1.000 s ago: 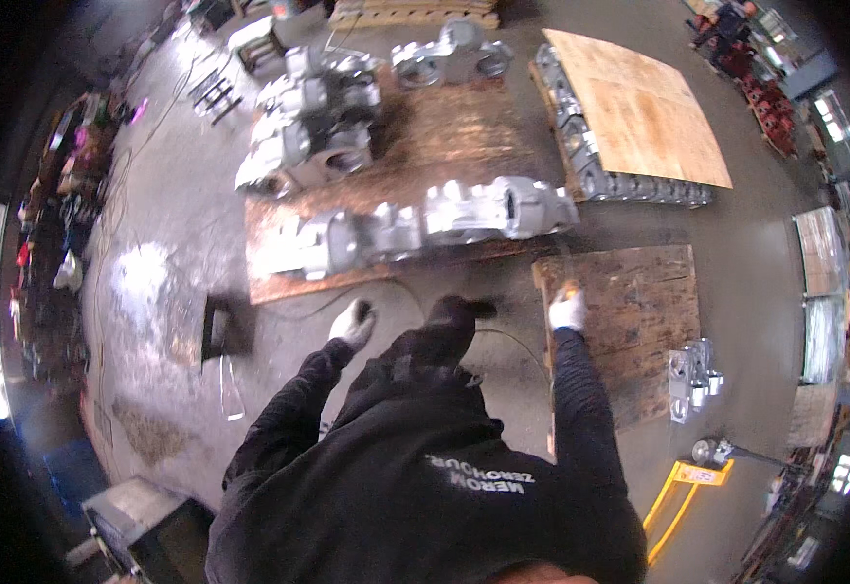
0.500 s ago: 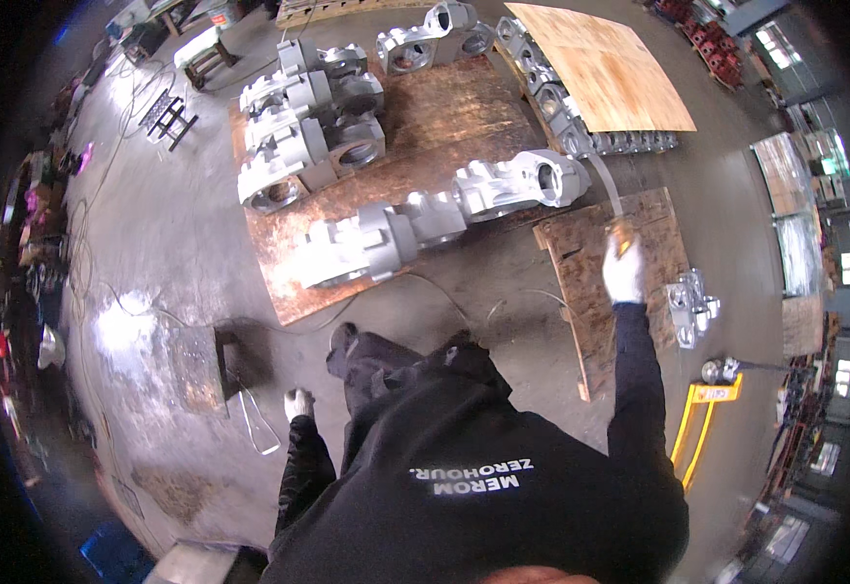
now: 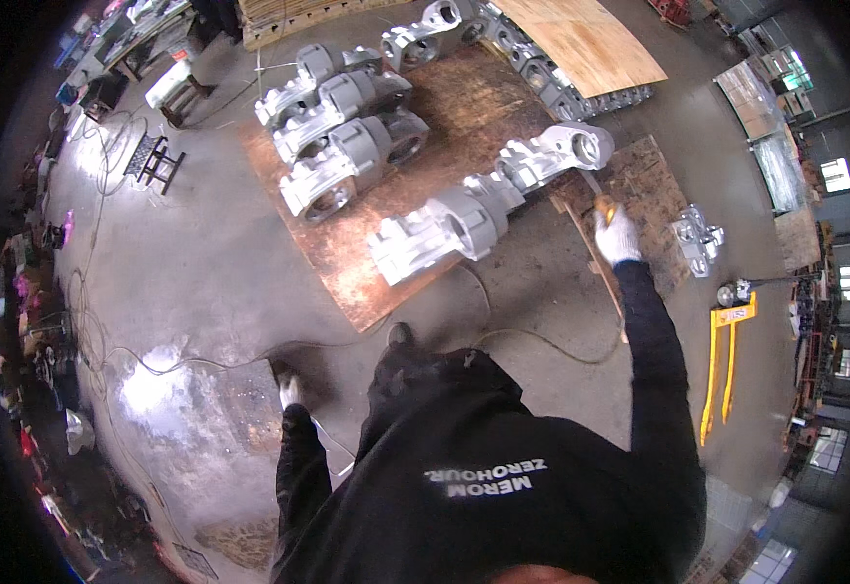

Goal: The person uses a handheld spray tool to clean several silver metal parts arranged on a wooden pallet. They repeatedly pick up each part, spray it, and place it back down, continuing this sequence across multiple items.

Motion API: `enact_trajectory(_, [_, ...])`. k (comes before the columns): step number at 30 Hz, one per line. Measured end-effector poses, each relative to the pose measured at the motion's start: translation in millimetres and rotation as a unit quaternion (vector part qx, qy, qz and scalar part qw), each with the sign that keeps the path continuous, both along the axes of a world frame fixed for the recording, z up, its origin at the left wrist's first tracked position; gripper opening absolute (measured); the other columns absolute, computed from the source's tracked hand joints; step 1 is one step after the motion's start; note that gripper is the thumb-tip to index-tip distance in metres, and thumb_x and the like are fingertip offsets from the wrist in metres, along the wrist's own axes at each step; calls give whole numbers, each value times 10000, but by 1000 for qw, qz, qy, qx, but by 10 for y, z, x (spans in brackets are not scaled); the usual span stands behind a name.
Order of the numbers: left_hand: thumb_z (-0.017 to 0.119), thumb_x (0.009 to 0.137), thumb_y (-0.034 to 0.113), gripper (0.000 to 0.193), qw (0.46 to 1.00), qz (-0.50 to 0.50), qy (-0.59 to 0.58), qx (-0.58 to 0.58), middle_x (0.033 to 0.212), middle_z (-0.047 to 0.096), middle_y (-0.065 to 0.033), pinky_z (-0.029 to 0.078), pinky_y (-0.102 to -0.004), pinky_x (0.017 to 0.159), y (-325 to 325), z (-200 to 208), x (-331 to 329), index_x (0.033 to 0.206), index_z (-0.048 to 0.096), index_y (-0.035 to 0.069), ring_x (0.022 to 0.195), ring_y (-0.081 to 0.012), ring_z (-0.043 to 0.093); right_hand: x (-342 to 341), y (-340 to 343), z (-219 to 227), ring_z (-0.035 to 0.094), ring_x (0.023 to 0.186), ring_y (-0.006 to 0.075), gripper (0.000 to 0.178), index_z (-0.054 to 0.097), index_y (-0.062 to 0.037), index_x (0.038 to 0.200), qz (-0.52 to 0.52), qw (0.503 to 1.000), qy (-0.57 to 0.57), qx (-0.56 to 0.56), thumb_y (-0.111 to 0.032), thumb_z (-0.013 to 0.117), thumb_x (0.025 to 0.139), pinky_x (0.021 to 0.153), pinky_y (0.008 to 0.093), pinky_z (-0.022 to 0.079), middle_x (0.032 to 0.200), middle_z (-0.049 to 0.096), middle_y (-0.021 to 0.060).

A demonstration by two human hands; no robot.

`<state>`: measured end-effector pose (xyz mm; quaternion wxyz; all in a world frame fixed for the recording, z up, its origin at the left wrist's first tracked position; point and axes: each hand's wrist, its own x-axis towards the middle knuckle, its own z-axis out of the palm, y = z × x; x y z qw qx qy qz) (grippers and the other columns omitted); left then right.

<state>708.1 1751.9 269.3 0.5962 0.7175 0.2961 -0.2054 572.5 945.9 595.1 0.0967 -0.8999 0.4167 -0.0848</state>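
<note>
We are working a slim yellow-handled tool [image 3: 595, 200] against the nearest grey casting [image 3: 551, 158] on the rusty floor plate [image 3: 347, 277], right hand [image 3: 616, 234] fisted around it. Left hand [image 3: 290, 391] is hanging low, fingers unclear. We're judging short, steady strokes best.

Person is wearing: black long-sleeved top, light lettering printed across its front | white work glove covering left hand [image 3: 289, 391] | white work glove covering right hand [image 3: 616, 237]

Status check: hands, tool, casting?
Right hand gloved, gripping a yellow-handled tool at the nearest casting. Left hand hangs free, low by the floor. Cable trails underfoot.
</note>
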Motion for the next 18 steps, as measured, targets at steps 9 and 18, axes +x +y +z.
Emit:
enact_trajectory(9, [574, 893, 221, 297, 992, -122, 23, 15, 856, 640, -147, 502, -393, 723, 132, 28, -743, 1043, 601, -33, 810, -256, 607, -448, 1409, 253, 663, 882, 431, 403, 547, 8, 1139, 49, 997, -41, 50, -331, 581, 925, 733, 494, 534, 907, 666, 280])
enact_trajectory(18, [547, 953, 168, 207, 952, -279, -123, -6, 843, 646, -99, 537, -317, 689, -49, 1105, -7, 1031, 579, -21, 744, -180, 625, -834, 2999, -338, 664, 691, 411, 586, 476, 36, 1325, 32, 990, 53, 123, -385, 564, 928, 617, 514, 527, 752, 651, 262])
